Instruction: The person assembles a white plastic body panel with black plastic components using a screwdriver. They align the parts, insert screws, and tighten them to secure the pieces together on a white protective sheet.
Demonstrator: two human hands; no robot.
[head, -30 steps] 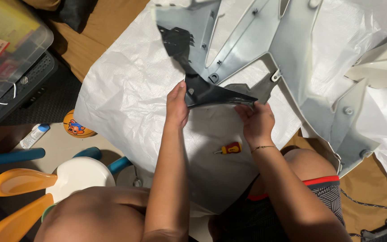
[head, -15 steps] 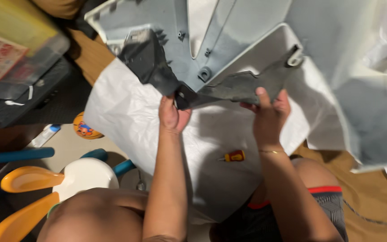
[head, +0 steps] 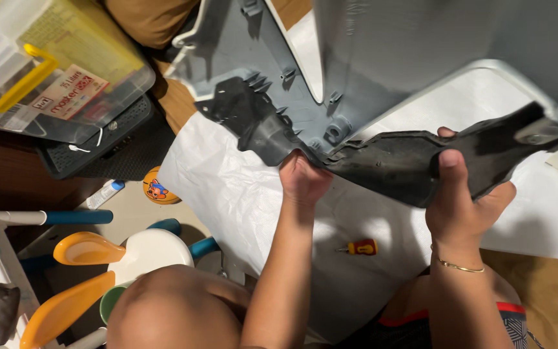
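Hands (head: 382, 187) gripping black panel (head: 395, 161), fingertips hidden

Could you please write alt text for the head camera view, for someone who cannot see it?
Seen from above, a person's left hand and right hand lift a black plastic panel joined to a larger grey panel. Below lie a white sheet and a small red and yellow screwdriver.

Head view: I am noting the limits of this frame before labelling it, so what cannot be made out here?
- Grey panel: cut off by the top and right edges; full shape unknown.
- Black trim piece: how it joins the panel is hidden behind it.
- Left hand: fingers hidden behind the trim.
- Right hand: only the thumb shows in front.
- Screwdriver: tip too small to tell.
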